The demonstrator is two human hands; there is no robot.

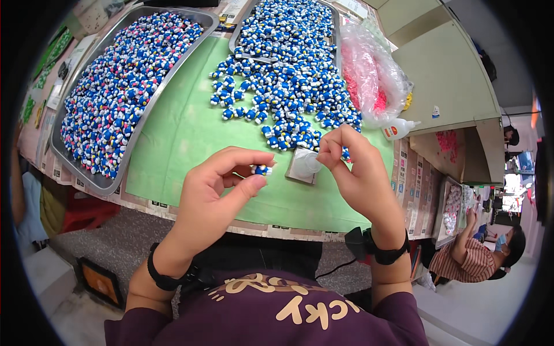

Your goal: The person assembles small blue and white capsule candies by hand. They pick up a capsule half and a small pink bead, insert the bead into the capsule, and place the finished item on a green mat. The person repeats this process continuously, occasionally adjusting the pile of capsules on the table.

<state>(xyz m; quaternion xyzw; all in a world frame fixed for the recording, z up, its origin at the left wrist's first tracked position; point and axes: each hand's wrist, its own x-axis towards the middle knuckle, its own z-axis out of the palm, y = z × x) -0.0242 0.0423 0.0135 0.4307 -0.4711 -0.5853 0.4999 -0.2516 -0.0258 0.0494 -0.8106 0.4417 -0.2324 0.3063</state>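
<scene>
At the far left, a long metal tray (86, 173) lay on the counter (415, 179), filled with small blue, white and pink figurines (121, 86). Beside it a green mat (184, 132) covered the middle of the counter. Over the mat's near edge, the left hand (213, 196) was raised, its thumb and forefinger closed on a single small blue figurine (263, 169), the other fingers (231, 173) curled loosely behind. Just right of that figurine, a small square white dish (301, 167) rested on the mat, with a small clear bottle or cap at its right edge, too blurred to identify. Above it, a loose heap of blue figurines (283, 92) spread across the mat, spilling from a second metal tray (242, 34) at the top. The right hand (358, 167) hovered over the dish's right edge, thumb and forefinger pinched together; whether they held anything could not be told. Further right lay a clear plastic bag (369, 75) holding pink pieces, and near it a small white squeeze bottle (398, 130) with an orange cap lay on its side. At the far right, another person (479, 254) in a striped shirt sat near a separate tray (450, 207).
</scene>
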